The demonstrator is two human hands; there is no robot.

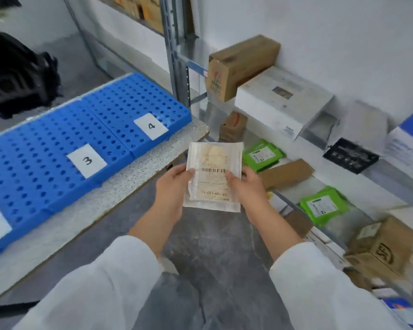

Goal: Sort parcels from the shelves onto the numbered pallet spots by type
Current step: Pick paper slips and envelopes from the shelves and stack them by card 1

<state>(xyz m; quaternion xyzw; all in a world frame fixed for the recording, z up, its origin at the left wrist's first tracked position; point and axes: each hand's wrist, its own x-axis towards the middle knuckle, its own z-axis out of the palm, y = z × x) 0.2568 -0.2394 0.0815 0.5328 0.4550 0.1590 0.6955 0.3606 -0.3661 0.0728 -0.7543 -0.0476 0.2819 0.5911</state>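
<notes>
A flat, translucent white plastic mailer pouch (214,177) with a printed barcode label and something pale inside is held up in the open air between the bench and the shelves, above the grey floor. The left hand (173,186) pinches its left edge, thumb on the label face, and the right hand (248,184) clamps its right edge the same way, so both hands are closed on the one pouch, near each other with the pouch between them. Judging by this pose, the person is reading the label to decide the type, a step between picking and placing. To the left lies the blue perforated plastic pallet (57,144) on the speckled bench (138,167), with white paper cards marked 3 (86,160) and 4 (151,126); a card at the far left edge is only partly in view. To the right, the metal shelves (343,163) hold brown cardboard boxes (241,65), green plastic pouches (262,153) and white cartons (281,98). The next move probably calls for a swing left and a flat set-down on the matching spot; which number fits cannot be told.
</notes>
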